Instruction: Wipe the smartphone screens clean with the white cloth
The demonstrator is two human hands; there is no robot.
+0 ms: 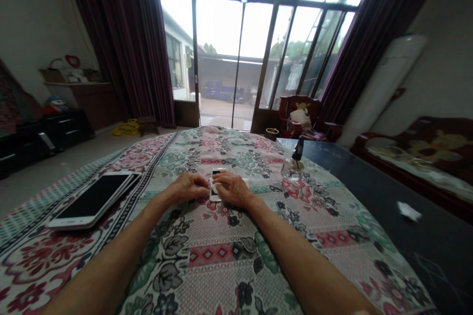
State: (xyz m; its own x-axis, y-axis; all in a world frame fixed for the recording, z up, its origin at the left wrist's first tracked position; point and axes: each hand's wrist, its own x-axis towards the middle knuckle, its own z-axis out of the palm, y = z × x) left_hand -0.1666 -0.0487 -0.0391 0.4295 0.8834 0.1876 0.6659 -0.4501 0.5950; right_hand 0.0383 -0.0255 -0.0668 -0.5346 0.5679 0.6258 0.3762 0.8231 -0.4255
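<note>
A small white phone (216, 198) lies on the patterned tablecloth (214, 275) in the middle of the view. My right hand (232, 188) rests over it, fingers bent round a small white wad (214, 186) pressed on its dark screen. At the phone's left edge is my left hand (189, 187), its fingers curled and close together; whether they grip the edge is too small to tell. Further left, a larger white phone (96, 196) with a black screen lies on top of another flat device, partly hidden beneath it.
A clear glass bottle (293, 167) with a black top stands right of my hands. A crumpled white tissue (409, 211) lies on the dark table surface (369, 177) at the right. Wooden chairs and glass doors are beyond.
</note>
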